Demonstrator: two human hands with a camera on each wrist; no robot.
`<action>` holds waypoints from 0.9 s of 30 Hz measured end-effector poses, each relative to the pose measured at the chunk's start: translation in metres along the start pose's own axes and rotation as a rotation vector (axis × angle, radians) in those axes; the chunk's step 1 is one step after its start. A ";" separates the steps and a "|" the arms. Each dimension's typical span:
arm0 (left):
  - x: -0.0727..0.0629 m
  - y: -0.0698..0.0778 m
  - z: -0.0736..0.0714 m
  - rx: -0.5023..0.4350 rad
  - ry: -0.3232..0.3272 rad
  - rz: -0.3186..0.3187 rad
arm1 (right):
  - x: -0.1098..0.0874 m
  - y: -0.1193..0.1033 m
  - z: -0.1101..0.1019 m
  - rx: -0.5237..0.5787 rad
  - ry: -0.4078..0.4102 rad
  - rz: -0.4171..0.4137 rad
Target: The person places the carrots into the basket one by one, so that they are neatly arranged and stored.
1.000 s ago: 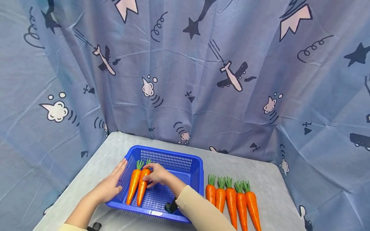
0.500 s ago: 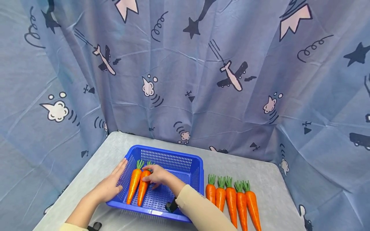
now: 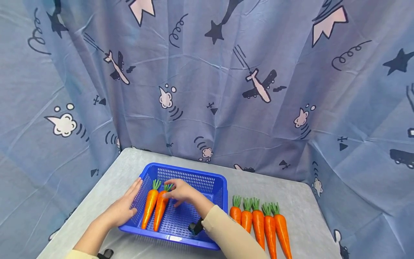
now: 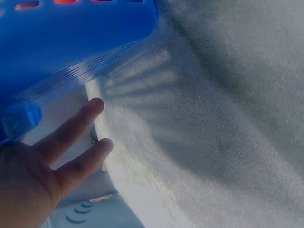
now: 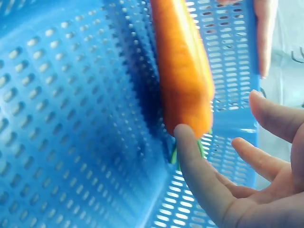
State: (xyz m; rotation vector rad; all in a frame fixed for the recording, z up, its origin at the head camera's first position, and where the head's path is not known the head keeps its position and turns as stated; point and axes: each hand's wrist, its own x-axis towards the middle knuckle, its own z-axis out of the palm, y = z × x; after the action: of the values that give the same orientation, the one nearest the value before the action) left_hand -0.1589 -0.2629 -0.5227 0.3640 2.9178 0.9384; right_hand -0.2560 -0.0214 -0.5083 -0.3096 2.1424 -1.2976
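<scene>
In the head view a blue plastic basket (image 3: 191,170) stands on the table. Inside it, along the left wall, two orange carrots with green stems lie side by side: a left carrot (image 3: 150,208) and a right carrot (image 3: 160,210). My right hand (image 3: 182,190) is over the right carrot's stem end, fingers spread and parted around nothing. One fingertip overlaps that carrot's top end in the right wrist view, where the hand (image 5: 251,194) looks loose. My left hand (image 3: 119,212) rests with straight fingers along the basket's left rim; two extended fingers (image 4: 78,166) show below the rim in the left wrist view.
To the right of the basket, several more carrots (image 3: 258,223) lie in a row on the light grey table (image 3: 304,216), stems pointing away. A blue patterned curtain (image 3: 207,90) hangs behind the table and at both sides.
My right hand has loosened from the right carrot and lifted slightly up and to the right. That carrot has shifted a little right at its stem end. The left hand has stayed put.
</scene>
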 end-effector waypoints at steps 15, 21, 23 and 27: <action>0.001 0.001 0.000 -0.001 -0.010 0.015 | -0.029 -0.010 -0.031 0.104 0.032 -0.100; 0.003 0.002 0.001 -0.007 -0.013 0.020 | -0.042 -0.008 -0.041 0.115 0.072 -0.124; 0.002 0.002 0.002 -0.015 -0.017 0.016 | -0.046 -0.007 -0.043 0.114 0.075 -0.132; 0.000 0.000 0.002 -0.022 -0.015 0.004 | -0.052 -0.008 -0.047 0.150 0.075 -0.148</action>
State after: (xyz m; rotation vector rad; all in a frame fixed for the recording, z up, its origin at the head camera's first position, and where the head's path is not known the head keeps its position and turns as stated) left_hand -0.1588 -0.2622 -0.5241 0.3746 2.8916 0.9628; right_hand -0.2440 0.0339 -0.4659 -0.3679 2.1018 -1.5668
